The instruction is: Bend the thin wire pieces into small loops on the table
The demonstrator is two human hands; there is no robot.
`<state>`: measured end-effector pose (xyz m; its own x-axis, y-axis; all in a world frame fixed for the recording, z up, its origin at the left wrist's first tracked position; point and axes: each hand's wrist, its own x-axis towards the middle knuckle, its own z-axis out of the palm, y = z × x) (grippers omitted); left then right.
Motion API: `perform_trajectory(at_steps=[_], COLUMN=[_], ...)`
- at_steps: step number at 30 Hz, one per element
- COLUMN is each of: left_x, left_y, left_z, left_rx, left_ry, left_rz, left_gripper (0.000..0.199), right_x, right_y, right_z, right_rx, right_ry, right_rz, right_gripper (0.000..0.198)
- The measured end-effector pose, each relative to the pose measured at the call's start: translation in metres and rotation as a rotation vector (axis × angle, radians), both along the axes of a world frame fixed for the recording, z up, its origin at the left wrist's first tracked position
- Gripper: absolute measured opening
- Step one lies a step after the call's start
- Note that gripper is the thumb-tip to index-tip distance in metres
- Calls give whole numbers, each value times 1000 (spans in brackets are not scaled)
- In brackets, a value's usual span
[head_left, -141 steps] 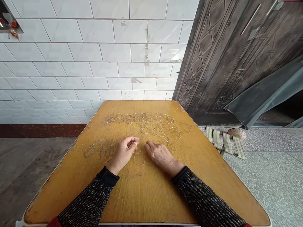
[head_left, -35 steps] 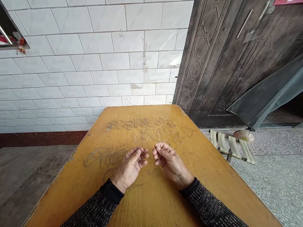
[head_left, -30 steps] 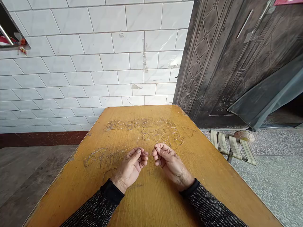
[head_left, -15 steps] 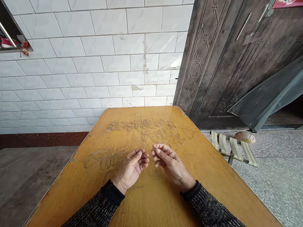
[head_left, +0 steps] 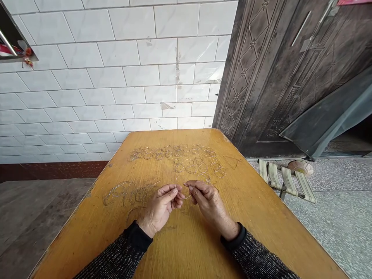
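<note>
A thin piece of wire (head_left: 188, 197) shows between my two hands, just above the table. My left hand (head_left: 163, 206) is closed, with thumb and forefinger pinched on the wire. Close beside it, my right hand (head_left: 209, 203) also pinches the wire, its fingertips pointing left. Much of the wire is hidden by my fingers. To the left of my left hand lies a loose tangle of wire (head_left: 128, 192). Beyond my hands, several wires bent into loops (head_left: 180, 150) lie in rows, and a wire triangle (head_left: 232, 161) lies at the right.
The wooden table (head_left: 250, 228) stands against a white tiled wall (head_left: 130, 77). At the right are a dark carved door (head_left: 255, 77) with a grey curtain (head_left: 325, 112), and a folding stool (head_left: 287, 182) with striped straps. A round pale object (head_left: 300, 167) sits behind the stool.
My right hand has turned slightly, its fingertips now pointing more to the left and nearer my left hand. A bit of wire now shows between the hands. The left hand has barely moved.
</note>
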<state>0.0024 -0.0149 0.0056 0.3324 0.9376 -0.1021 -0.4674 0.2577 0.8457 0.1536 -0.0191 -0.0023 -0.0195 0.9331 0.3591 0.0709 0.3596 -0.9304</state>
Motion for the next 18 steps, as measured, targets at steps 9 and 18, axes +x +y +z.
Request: perform_trajectory(at_steps=[9,18], left_x=[-2,-1], left_y=[-3,-4], left_z=[3,8], left_rx=[145,310], left_ry=[211,405], left_rz=[5,29], left_gripper=[18,15], right_x=[2,2], right_y=[-9,-9], right_z=[9,0], right_rx=[294,358], right_ry=[-640,-816], right_rz=[-147,-154], right_gripper=[29,30])
